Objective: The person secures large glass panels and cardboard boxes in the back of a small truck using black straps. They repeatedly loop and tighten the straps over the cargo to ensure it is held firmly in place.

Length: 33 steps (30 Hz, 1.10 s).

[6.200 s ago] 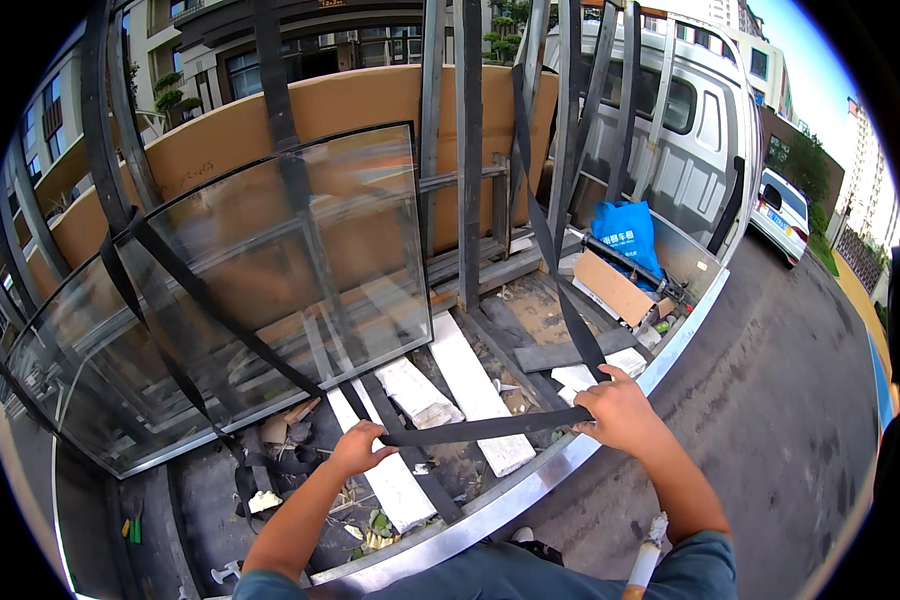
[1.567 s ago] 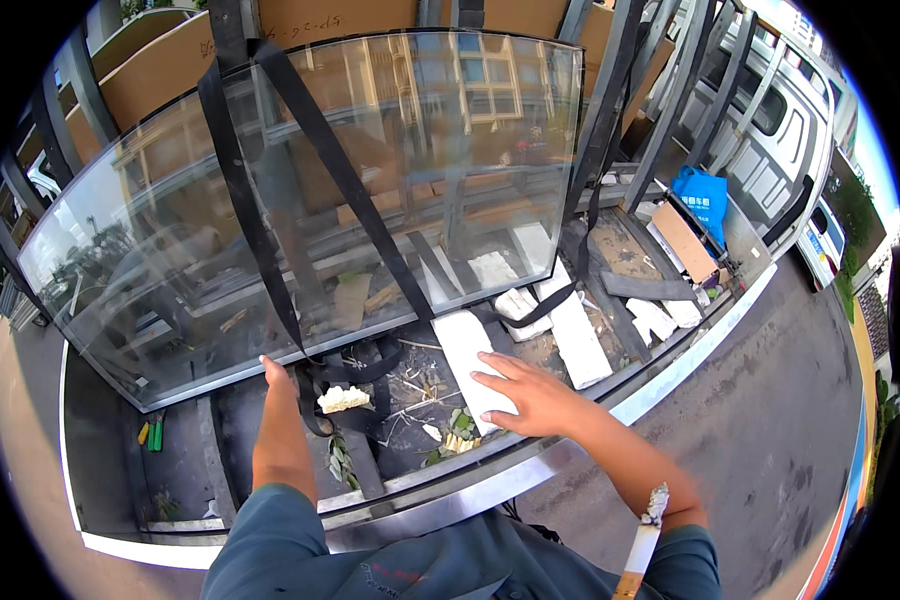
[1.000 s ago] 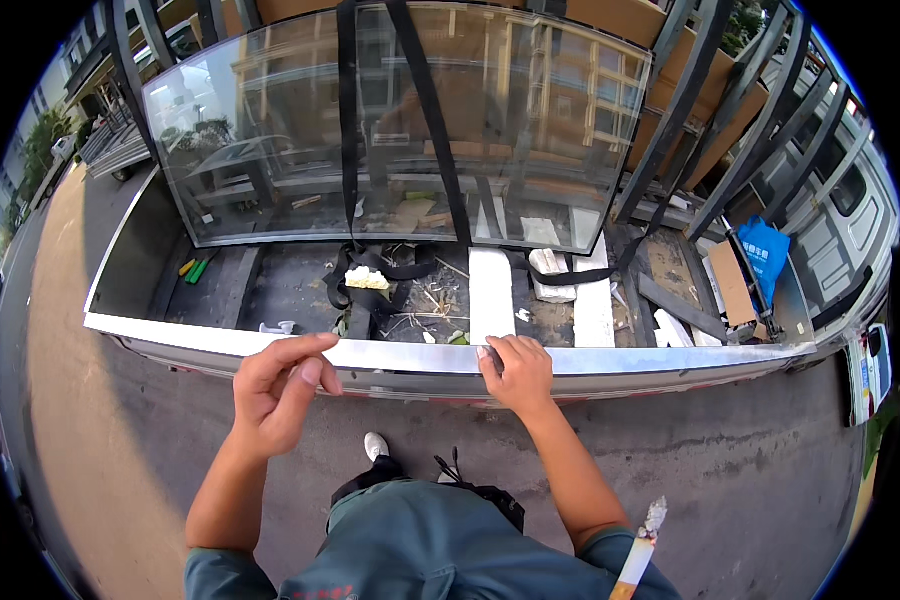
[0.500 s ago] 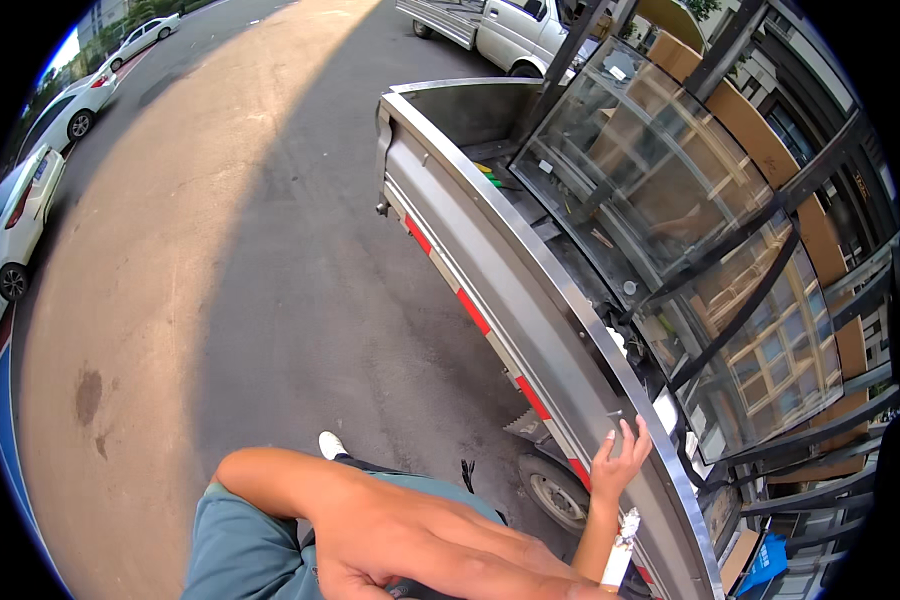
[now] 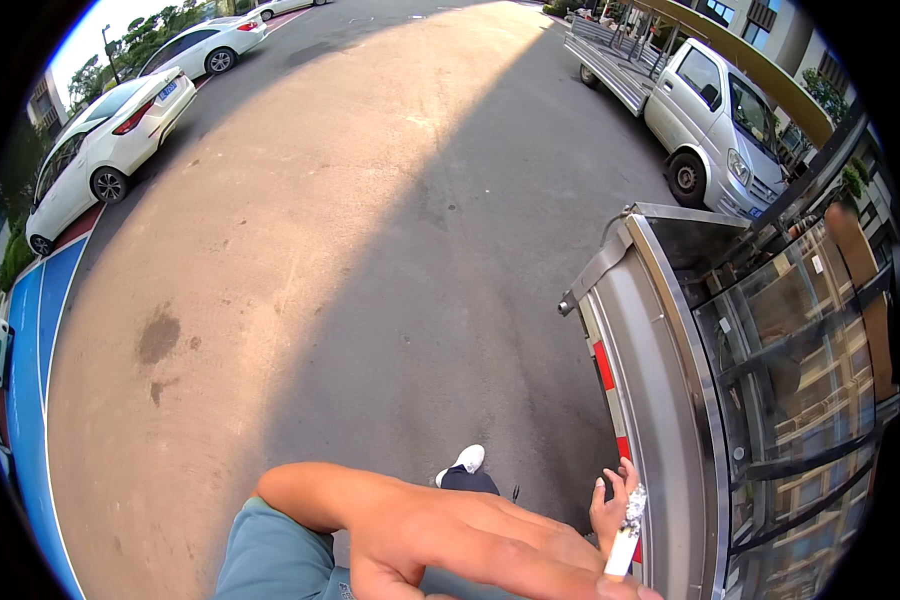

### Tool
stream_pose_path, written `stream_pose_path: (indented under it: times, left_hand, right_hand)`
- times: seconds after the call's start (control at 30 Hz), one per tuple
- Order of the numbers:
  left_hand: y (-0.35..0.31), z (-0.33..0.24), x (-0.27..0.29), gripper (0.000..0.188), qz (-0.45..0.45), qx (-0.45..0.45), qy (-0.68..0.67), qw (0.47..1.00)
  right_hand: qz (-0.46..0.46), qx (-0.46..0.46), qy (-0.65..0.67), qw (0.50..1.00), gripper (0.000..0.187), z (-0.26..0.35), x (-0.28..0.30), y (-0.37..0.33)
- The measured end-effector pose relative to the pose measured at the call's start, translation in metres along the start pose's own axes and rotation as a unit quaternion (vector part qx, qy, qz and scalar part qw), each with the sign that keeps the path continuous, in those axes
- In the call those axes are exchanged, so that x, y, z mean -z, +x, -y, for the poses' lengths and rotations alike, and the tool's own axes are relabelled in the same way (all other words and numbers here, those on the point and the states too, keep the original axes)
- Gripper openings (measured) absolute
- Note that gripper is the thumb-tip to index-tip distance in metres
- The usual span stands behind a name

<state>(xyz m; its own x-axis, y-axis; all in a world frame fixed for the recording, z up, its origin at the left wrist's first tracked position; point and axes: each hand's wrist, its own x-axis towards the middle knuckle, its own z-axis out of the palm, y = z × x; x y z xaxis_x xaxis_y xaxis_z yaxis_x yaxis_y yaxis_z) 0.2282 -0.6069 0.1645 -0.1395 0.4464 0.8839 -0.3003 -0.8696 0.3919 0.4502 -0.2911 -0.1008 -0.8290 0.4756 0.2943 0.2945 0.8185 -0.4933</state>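
My left hand point(image 5: 470, 535) is raised close in front of me, its forearm bent across from the lower left. Its fingers are at the near end of a lit cigarette point(image 5: 623, 548), which has a long grey ash tip. Farther right and lower down, my right hand point(image 5: 606, 515) hangs beside the truck's metal side panel point(image 5: 665, 420). Its fingers are apart and slightly curled, with nothing seen in them; the cigarette covers part of this hand. Whether it touches the panel I cannot tell.
Along my right, the truck bed carries large framed glass panes point(image 5: 800, 370) with black straps point(image 5: 810, 460). A silver small truck point(image 5: 710, 120) stands ahead on the right. White cars point(image 5: 115, 145) are parked at the left by blue-painted ground point(image 5: 45, 330). My white shoe point(image 5: 470, 458) is on the asphalt.
The truck bed and glass have shifted right and nearer in view, and more road shows ahead. My right hand has dropped lower from near the bed's rim. The left hand stays at the cigarette.
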Motion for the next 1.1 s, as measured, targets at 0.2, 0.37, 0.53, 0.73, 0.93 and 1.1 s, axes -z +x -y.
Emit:
stream_pose_path:
  times: [0.2,0.37,0.53,0.73,0.93,1.1]
  left_hand:
    - [-0.021,-0.047,0.187,0.06,-0.288,0.128,0.267,0.911]
    - [-0.217,-0.102,0.398,0.031,-0.663,0.225,0.496,0.514]
    - [-0.491,-0.169,0.397,0.037,-0.814,0.287,0.49,0.118]
    - [-0.483,-0.085,0.469,0.035,-0.784,0.523,0.335,0.02]
    - [-0.423,-0.093,0.754,0.034,-0.666,0.608,0.388,0.19]
    - [-0.29,-0.162,1.115,0.033,-0.65,0.476,0.499,0.321]
  right_hand:
    - [0.024,0.017,0.056,0.998,0.021,0.038,-0.099,0.157]
    - [0.105,0.069,0.132,0.983,0.023,0.073,-0.227,0.325]
    - [0.163,0.141,0.192,0.957,0.027,0.139,-0.287,0.504]
    - [0.153,0.1,0.18,0.967,0.028,0.129,-0.347,0.655]
    - [0.104,-0.05,0.1,0.988,0.028,0.064,-0.427,0.746]
    - [0.079,-0.197,0.116,0.97,0.029,0.043,-0.434,0.829]
